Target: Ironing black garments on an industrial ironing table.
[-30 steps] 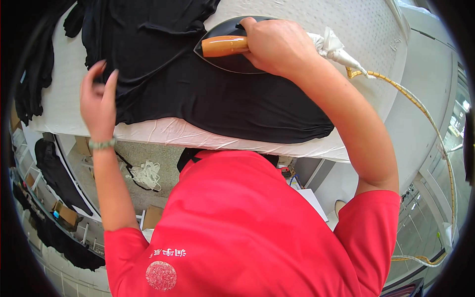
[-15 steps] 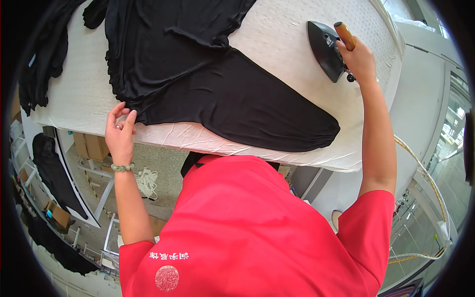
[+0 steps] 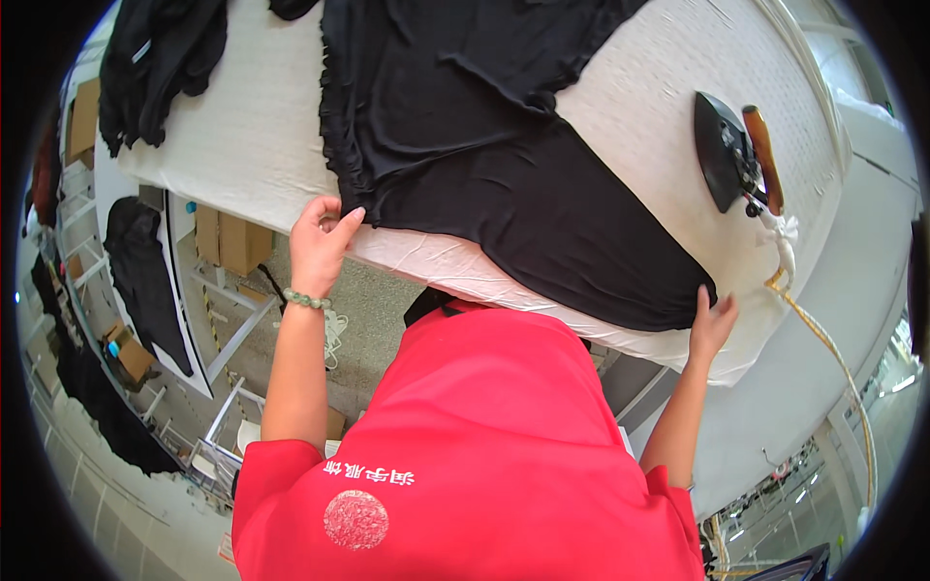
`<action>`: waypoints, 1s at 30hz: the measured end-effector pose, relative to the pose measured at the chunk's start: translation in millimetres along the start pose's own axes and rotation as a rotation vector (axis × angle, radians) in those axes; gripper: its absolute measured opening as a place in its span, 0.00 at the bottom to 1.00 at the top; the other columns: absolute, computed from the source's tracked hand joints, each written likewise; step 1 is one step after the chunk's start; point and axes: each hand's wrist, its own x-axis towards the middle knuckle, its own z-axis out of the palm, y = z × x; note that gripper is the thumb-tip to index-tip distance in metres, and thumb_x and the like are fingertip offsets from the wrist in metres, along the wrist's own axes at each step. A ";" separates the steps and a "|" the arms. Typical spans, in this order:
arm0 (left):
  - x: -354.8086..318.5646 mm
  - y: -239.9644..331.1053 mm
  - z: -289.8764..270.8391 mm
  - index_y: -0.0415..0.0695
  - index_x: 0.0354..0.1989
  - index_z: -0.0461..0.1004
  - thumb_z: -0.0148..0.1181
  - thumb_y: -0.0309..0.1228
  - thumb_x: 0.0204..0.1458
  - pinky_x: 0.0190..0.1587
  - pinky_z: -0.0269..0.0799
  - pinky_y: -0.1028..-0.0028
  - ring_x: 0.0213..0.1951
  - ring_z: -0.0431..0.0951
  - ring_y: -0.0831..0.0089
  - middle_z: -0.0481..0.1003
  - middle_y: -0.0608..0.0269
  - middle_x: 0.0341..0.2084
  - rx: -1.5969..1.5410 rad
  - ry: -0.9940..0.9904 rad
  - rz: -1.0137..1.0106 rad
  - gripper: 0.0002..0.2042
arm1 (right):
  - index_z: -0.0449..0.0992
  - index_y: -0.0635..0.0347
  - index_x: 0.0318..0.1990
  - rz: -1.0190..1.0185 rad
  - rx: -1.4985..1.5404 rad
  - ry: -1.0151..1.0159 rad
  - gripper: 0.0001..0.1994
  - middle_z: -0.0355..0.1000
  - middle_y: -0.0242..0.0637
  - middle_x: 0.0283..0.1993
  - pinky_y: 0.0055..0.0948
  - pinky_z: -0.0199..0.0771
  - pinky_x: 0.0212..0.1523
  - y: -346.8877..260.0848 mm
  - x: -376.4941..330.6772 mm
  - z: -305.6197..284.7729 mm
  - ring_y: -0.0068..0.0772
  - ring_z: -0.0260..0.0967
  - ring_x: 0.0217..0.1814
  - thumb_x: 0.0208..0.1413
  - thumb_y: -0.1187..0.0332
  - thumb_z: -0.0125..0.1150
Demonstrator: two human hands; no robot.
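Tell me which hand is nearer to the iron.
Right. The right hand is at the narrow end of the black garment, below the iron in the picture; the left hand is at that garment's lower left corner, much farther away.

Your right hand [image 3: 713, 327] has let go of the iron [image 3: 721, 155], which it held over the black garment [image 3: 504, 145] a second ago and clear of the cloth half a second ago. The iron now sits beyond that hand, whose fingertips have come to the sleeve end. Your left hand [image 3: 320, 250], higher along the cloth's side a second ago, has come down to its near corner.
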 end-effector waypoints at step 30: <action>3.3 -16.9 44.4 0.37 0.39 0.76 0.65 0.37 0.64 0.19 0.69 0.78 0.16 0.74 0.80 0.76 0.66 0.25 -0.193 0.024 0.050 0.13 | 0.74 0.65 0.40 -0.226 -0.212 -0.243 0.17 0.76 0.54 0.33 0.46 0.71 0.38 60.9 48.8 -100.0 0.56 0.74 0.35 0.69 0.56 0.59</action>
